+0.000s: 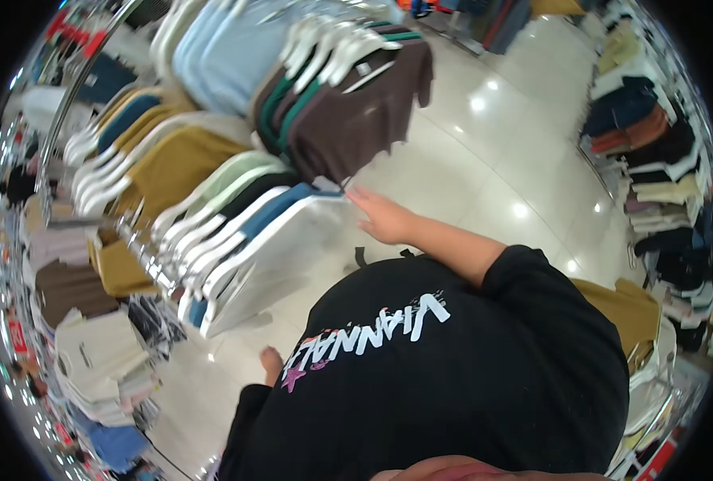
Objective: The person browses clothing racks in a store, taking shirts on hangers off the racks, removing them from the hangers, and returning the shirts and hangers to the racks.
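Note:
My right hand [382,216] reaches out with its fingers stretched. Its fingertips are at the outer edge of a white garment [292,232] and a blue garment [280,210], close to the hem of a dark brown sweater [360,112]. Whether the fingertips press on the cloth is hard to see. These clothes hang on white hangers [212,276] along a metal rail [144,252]. Lower and to the left, my left hand [271,365] hangs beside my black T-shirt [468,361]; its fingers are mostly hidden, and no held thing shows.
Mustard [184,164], pale green [232,176] and light blue sweaters [228,60] hang farther along the racks. Cream tops [100,353] hang at the left. Another clothes rack [653,152] lines the right side, across the shiny tiled floor [492,144].

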`<state>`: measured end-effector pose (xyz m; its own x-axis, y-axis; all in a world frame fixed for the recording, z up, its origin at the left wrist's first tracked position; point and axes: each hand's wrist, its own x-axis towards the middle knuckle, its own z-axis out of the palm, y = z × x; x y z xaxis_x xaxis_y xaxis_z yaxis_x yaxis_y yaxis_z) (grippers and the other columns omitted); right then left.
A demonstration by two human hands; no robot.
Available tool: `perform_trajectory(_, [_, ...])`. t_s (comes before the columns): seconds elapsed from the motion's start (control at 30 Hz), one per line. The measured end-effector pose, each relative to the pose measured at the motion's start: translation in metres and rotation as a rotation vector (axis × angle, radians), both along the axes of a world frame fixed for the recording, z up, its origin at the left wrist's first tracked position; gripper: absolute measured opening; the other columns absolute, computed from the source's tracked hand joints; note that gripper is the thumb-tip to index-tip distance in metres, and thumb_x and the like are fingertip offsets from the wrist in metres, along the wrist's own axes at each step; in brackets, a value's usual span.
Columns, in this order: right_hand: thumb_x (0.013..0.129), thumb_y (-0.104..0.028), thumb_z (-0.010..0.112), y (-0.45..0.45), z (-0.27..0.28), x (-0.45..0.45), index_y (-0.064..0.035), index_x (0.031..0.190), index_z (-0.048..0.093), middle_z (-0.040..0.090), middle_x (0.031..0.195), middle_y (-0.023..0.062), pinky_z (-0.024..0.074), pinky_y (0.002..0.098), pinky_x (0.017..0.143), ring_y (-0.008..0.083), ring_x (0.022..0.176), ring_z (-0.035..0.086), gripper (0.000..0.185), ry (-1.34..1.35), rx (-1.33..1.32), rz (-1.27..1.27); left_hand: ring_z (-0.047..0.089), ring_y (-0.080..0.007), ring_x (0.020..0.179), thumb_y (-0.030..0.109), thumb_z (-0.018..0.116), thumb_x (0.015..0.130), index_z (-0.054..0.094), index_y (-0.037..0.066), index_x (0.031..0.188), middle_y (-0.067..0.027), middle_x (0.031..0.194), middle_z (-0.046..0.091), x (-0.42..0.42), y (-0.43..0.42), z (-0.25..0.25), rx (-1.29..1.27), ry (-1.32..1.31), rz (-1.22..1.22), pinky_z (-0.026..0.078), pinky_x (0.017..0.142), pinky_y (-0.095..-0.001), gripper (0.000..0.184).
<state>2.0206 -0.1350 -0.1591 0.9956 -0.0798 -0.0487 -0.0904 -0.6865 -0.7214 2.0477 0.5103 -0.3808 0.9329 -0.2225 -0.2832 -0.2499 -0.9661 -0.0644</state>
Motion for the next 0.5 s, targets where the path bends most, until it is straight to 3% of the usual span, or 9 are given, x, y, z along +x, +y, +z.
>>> perform_trajectory(0.03, [0.100, -0.023, 0.064, -0.022, 0.000, -0.031, -0.0056, 0.154, 0.043, 0.043, 0.156, 0.0245, 0.0428, 0.0467, 0.114, 0.0384, 0.137, 0.052, 0.060, 0.109, 0.184, -0.048, 0.064, -0.0298, 0.080, 0.025, 0.057, 0.101, 0.067, 0.003, 0.090, -0.0133, 0.080, 0.066, -0.009, -0.018, 0.009, -0.097, 0.206, -0.396, 0.051, 0.073, -0.0440, 0.027])
perform_trajectory(0.07, [0.101, -0.021, 0.063, -0.042, 0.001, -0.064, -0.0041, 0.149, 0.049, 0.051, 0.150, 0.0244, 0.0468, 0.0434, 0.111, 0.0371, 0.130, 0.059, 0.053, 0.212, 0.371, -0.095, 0.064, -0.0298, 0.080, 0.025, 0.057, 0.101, 0.067, 0.003, 0.090, -0.0133, 0.080, 0.066, -0.005, -0.047, -0.007, -0.103, 0.207, -0.432, 0.051, 0.073, -0.0440, 0.027])
perform_trajectory(0.13, [0.102, -0.020, 0.063, -0.078, 0.007, -0.128, -0.0030, 0.130, 0.063, 0.067, 0.122, 0.0160, 0.0527, 0.0391, 0.098, 0.0252, 0.110, 0.066, 0.033, 0.200, 0.572, -0.306, 0.062, -0.0265, 0.078, 0.026, 0.057, 0.102, 0.066, 0.004, 0.091, -0.0109, 0.078, 0.063, 0.000, -0.098, -0.042, -0.293, 0.283, -0.301, 0.049, 0.071, -0.0415, 0.026])
perform_trajectory(0.17, [0.102, -0.020, 0.063, -0.095, 0.010, -0.154, -0.0030, 0.130, 0.063, 0.067, 0.122, 0.0160, 0.0527, 0.0391, 0.098, 0.0252, 0.110, 0.066, 0.033, 0.189, 0.569, -0.337, 0.061, -0.0248, 0.077, 0.027, 0.057, 0.102, 0.066, 0.004, 0.091, -0.0096, 0.077, 0.062, 0.004, -0.143, -0.032, -0.383, 0.325, -0.233, 0.049, 0.070, -0.0402, 0.026])
perform_trajectory(0.2, [0.102, -0.020, 0.063, -0.110, 0.013, -0.179, -0.0038, 0.123, 0.065, 0.068, 0.111, 0.0104, 0.0523, 0.0357, 0.091, 0.0199, 0.101, 0.064, 0.027, 0.184, 0.617, -0.450, 0.059, -0.0231, 0.076, 0.027, 0.057, 0.102, 0.065, 0.004, 0.092, -0.0084, 0.076, 0.060, 0.009, -0.196, -0.011, -0.469, 0.369, -0.169, 0.048, 0.069, -0.0389, 0.026])
perform_trajectory(0.27, [0.102, -0.019, 0.064, -0.133, 0.034, -0.218, -0.0064, 0.106, 0.065, 0.061, 0.089, -0.0020, 0.0469, 0.0282, 0.074, 0.0082, 0.082, 0.052, 0.013, 0.104, 0.694, -0.643, 0.057, -0.0198, 0.073, 0.028, 0.057, 0.103, 0.064, 0.005, 0.093, -0.0059, 0.075, 0.058, 0.015, -0.348, 0.094, -0.634, 0.469, -0.053, 0.046, 0.067, -0.0363, 0.027])
perform_trajectory(0.3, [0.102, -0.019, 0.064, -0.142, 0.053, -0.233, -0.0064, 0.106, 0.065, 0.061, 0.089, -0.0020, 0.0469, 0.0282, 0.074, 0.0082, 0.082, 0.052, 0.013, 0.083, 0.690, -0.693, 0.055, -0.0181, 0.072, 0.029, 0.057, 0.104, 0.064, 0.005, 0.093, -0.0047, 0.074, 0.056, 0.015, -0.432, 0.158, -0.710, 0.529, 0.001, 0.045, 0.066, -0.0350, 0.027])
perform_trajectory(0.37, [0.101, -0.018, 0.065, -0.157, 0.090, -0.259, -0.0074, 0.093, 0.059, 0.054, 0.083, -0.0036, 0.0439, 0.0277, 0.068, 0.0073, 0.075, 0.046, 0.015, -0.059, 0.722, -0.726, 0.045, -0.0100, 0.070, 0.028, 0.055, 0.107, 0.060, 0.008, 0.099, 0.0015, 0.074, 0.047, 0.013, -0.533, 0.207, -1.127, 0.776, 0.014, 0.038, 0.065, -0.0268, 0.022])
perform_trajectory(0.5, [0.100, -0.017, 0.067, -0.162, 0.130, -0.311, -0.0101, 0.081, 0.045, 0.047, 0.079, -0.0047, 0.0401, 0.0275, 0.064, 0.0067, 0.071, 0.040, 0.030, -0.290, 0.883, -0.826, 0.045, -0.0091, 0.075, 0.018, 0.053, 0.107, 0.058, 0.007, 0.103, 0.0015, 0.080, 0.048, -0.040, -0.688, 0.319, -1.319, 1.177, -0.244, 0.037, 0.071, -0.0238, 0.013])
